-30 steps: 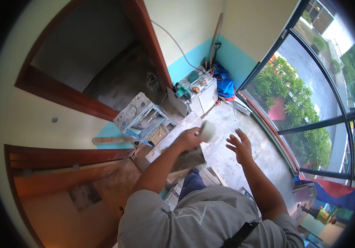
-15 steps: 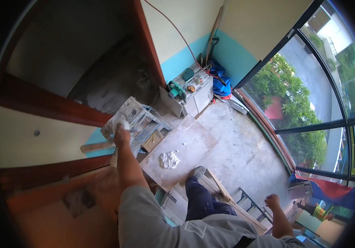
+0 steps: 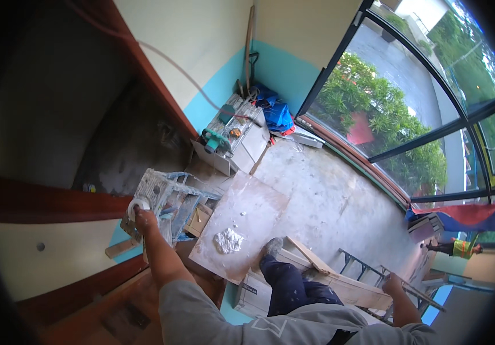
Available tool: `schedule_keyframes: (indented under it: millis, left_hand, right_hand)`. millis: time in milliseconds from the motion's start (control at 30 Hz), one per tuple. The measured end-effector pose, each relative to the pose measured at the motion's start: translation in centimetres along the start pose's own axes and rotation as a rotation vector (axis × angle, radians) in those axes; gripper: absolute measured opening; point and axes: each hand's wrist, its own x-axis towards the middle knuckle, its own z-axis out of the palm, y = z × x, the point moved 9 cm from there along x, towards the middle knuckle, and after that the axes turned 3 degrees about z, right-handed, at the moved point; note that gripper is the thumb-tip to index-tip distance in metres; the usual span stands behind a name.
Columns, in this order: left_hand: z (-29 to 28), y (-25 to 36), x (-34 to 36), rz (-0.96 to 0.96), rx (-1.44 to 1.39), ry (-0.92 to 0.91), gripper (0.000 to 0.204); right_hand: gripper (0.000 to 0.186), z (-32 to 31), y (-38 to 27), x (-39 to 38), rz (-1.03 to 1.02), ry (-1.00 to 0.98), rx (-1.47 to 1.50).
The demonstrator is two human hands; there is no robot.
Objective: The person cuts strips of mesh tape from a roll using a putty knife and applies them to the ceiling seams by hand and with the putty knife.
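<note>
White is the roll-shaped thing (image 3: 138,203) gripped by the left hand (image 3: 146,223), whose fingers are closed about its near side. It is held at the top of a paint-spattered stepladder (image 3: 155,185); whether its weight is borne by the step or by the hand cannot be told. The right hand (image 3: 392,283) is held well apart, low on the other side of the body, with its fingers curled; whether anything is grasped in it cannot be made out. Near that hand a second, dark ladder (image 3: 348,264) and a long wooden piece (image 3: 355,286) are seen. Beside the stepladder a pale board (image 3: 254,201) is laid, and on it a crumpled, silvery heap (image 3: 228,241) is set. Farther off, a green power tool (image 3: 216,141) is placed on a white cabinet (image 3: 251,147), beside which blue sheeting (image 3: 274,112) is bunched.
</note>
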Motion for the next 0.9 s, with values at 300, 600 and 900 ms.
schedule_keyframes:
  millis: [300, 600, 900]
  left_hand:
    - [5.0, 23.2, -23.7, 0.908, -0.011, -0.759, 0.035]
    - [-30.9, 49.3, -78.2, 2.159, -0.613, -1.054, 0.064]
    - [-53.0, 45.3, -106.2, 2.69, -0.858, -1.017, 0.038]
  right_hand:
    - [0.011, -4.9, 0.2, -3.5, -0.197, 0.183, 0.226]
    - [0.006, -30.4, 5.5, -25.6, -0.492, 0.838, 0.418]
    - [0.002, -41.9, 24.3, -51.2, -0.153, 1.455, 0.323]
